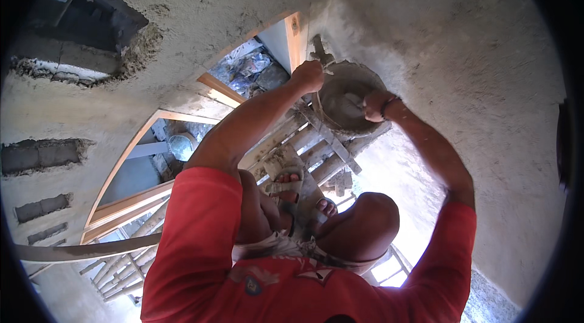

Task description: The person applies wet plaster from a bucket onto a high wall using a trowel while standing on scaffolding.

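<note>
In front of me sits a round, mortar-smeared basin (359, 83) with wet grey mortar (348, 106) in it. At its left rim my left hand (309, 75) is closed like a fist; what it grips is hidden. A thin pale strip (328, 69) shows beside its fingers. Just beyond that hand lies a mortar-caked piece (320, 51) whose kind I cannot tell. My right hand (378, 106) reaches over the right rim into the basin, fingers curled, and whatever it holds is out of sight.
I squat on a wooden plank (304, 184) over slatted scaffold boards (277, 143). Rough plastered wall (462, 49) rises to the right. On the left, wood-framed openings (131, 149) show a lower level with debris (249, 70) and a round container (181, 146). A broken hole (91, 19) gapes upper left.
</note>
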Demonstrator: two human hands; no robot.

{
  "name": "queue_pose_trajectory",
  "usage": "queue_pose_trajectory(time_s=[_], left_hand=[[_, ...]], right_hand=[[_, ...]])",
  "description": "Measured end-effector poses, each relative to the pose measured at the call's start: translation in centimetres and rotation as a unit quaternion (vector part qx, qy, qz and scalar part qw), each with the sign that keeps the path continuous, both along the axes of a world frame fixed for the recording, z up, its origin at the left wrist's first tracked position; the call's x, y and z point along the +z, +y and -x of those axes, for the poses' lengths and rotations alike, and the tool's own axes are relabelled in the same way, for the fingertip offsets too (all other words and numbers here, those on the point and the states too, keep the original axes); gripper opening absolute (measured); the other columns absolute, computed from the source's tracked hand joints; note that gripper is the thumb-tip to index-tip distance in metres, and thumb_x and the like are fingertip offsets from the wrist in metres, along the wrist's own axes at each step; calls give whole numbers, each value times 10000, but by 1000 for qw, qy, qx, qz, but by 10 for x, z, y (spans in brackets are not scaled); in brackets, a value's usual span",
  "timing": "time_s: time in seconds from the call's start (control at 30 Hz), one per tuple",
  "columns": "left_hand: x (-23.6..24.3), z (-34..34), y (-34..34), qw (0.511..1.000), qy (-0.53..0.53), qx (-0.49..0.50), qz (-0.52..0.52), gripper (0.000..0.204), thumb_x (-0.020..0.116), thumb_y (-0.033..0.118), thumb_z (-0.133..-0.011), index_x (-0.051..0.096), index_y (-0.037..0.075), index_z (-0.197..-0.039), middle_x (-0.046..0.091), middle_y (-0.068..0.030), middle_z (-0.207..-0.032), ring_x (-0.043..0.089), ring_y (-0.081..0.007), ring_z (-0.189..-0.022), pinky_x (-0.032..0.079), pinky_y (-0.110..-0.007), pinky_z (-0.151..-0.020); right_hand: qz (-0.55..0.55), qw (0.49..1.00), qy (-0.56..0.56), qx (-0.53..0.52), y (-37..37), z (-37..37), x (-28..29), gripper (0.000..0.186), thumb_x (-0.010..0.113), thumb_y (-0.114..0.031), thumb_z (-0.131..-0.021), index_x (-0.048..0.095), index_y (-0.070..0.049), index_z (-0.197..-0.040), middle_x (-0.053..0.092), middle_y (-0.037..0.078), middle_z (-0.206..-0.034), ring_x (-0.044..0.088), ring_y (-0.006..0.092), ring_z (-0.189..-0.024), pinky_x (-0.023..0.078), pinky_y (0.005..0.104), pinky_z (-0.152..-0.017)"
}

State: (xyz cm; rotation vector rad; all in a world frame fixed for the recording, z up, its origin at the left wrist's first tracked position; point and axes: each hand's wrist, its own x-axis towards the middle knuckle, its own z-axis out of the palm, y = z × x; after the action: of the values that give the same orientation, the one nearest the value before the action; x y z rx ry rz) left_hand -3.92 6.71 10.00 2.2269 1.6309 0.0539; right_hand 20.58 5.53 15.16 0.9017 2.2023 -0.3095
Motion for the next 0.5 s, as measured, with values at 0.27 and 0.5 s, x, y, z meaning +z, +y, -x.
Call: queue_pose_trajectory(time_s=[0.27, 0.5], left_hand=[[4, -8, 9, 996, 53, -73, -24, 196, 548, 144, -771, 664, 11, -857, 648, -171, -900, 637, -339, -908, 523, -416, -772], [40, 3, -17, 990, 113, -86, -18, 157, 548, 141, -779, 679, 57, -791, 654, -127, -845, 644, -306, -906, 530, -397, -757]], right_hand=[[49, 995, -76, 34, 29, -22, -17, 241, 566, -237, -796, 669, -83, -949, 672, 119, -988, 644, 262, -920, 526, 392, -727], [-114, 991, -11, -62, 39, 5, 35, 307, 528, -249, -789, 690, -89, -995, 657, 153, -1046, 642, 294, -963, 519, 405, -818]])
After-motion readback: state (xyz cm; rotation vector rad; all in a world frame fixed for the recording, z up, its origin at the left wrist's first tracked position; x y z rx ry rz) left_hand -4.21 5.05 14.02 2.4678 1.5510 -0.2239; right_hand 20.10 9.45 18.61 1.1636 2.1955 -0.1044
